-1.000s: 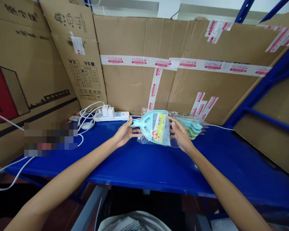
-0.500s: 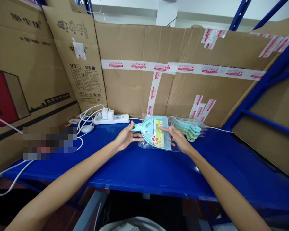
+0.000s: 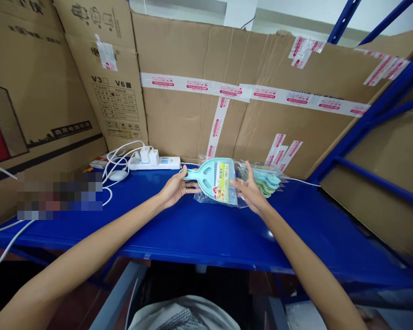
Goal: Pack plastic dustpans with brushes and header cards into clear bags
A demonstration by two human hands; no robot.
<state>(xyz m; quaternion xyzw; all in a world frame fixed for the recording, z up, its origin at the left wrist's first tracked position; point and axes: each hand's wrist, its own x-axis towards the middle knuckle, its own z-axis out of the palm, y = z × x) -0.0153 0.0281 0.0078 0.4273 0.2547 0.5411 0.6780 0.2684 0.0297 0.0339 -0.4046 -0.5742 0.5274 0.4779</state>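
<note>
A light blue plastic dustpan (image 3: 211, 178) in a clear bag, with a yellow and red label, is held just above the blue shelf (image 3: 206, 229). My left hand (image 3: 174, 189) grips its handle end. My right hand (image 3: 249, 190) holds the wide end of the bag, fingers spread along its edge. Right behind my right hand lies a stack of several more bagged dustpans (image 3: 266, 181), blue and green.
A white power strip (image 3: 154, 161) with plugs and white cables (image 3: 115, 160) lies at the back left. Taped cardboard sheets (image 3: 227, 91) line the back and left sides. A blue rack frame (image 3: 365, 123) and more cardboard stand at the right.
The dustpan has tilted up slightly toward the stack, and my right hand has slid along its wide end. The camera view shifted a little.
</note>
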